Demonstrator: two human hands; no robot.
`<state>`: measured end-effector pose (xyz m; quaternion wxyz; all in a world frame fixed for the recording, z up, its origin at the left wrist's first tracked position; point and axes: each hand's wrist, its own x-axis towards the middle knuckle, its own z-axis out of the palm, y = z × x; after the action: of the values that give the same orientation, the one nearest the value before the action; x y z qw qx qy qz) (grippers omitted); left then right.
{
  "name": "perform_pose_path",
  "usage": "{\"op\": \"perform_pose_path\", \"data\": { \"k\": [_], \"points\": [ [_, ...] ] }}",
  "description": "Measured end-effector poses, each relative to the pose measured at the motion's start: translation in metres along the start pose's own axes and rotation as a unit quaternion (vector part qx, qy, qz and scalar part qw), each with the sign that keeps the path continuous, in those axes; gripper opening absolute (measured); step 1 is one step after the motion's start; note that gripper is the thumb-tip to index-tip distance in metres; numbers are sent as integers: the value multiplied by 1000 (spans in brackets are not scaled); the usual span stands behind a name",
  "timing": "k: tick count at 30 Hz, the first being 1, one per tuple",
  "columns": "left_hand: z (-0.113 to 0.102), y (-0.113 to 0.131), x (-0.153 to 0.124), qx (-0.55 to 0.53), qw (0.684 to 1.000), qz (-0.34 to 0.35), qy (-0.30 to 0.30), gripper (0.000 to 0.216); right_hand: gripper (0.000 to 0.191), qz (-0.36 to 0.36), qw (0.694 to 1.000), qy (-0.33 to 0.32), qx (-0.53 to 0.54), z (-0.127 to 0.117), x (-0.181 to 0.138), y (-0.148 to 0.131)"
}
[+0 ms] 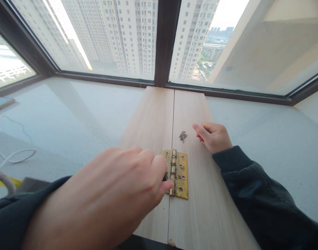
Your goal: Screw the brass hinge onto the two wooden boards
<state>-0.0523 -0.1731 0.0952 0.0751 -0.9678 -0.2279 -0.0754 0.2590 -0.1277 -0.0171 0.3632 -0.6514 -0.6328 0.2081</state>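
A worn brass hinge [180, 175] lies unfolded across the seam between two pale wooden boards [159, 114]. My left hand [125, 184] is closed in the foreground, over the hinge's left leaf, and hides most of it. A small black end [165, 176] of something it grips shows beside the thumb; the rest is covered. To the right of a small pile of screws [183, 136], my right hand [213, 136] is closed in a loose fist above the right board. Whatever it holds, if anything, is hidden. The hinge's right leaf shows several screw holes.
Dark window frames [162, 41] stand at the boards' far end. On the pale sill [78, 111] at the left lie a white cable [18, 151] and a phone-like flat object [2, 103]. A grey object with yellow [15, 181] sits at lower left.
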Motion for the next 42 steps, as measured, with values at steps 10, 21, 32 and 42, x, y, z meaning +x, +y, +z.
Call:
{"op": "perform_pose_path", "data": {
  "k": [10,21,32,42],
  "points": [
    [-4,-5,-4,-6,999,-42,-13,18,31,16,999,-32,-21,-6,0,-2],
    [19,3,-30,-46,995,-83,42,34,31,-4,998,-54,-24,-7,2,1],
    [79,27,-62,-61,987,-122,85,23,32,3,997,-63,-37,-5,2,5],
    [81,13,-91,-103,982,-159,4,20,31,-5,997,-61,-39,-4,2,4]
  ]
}}
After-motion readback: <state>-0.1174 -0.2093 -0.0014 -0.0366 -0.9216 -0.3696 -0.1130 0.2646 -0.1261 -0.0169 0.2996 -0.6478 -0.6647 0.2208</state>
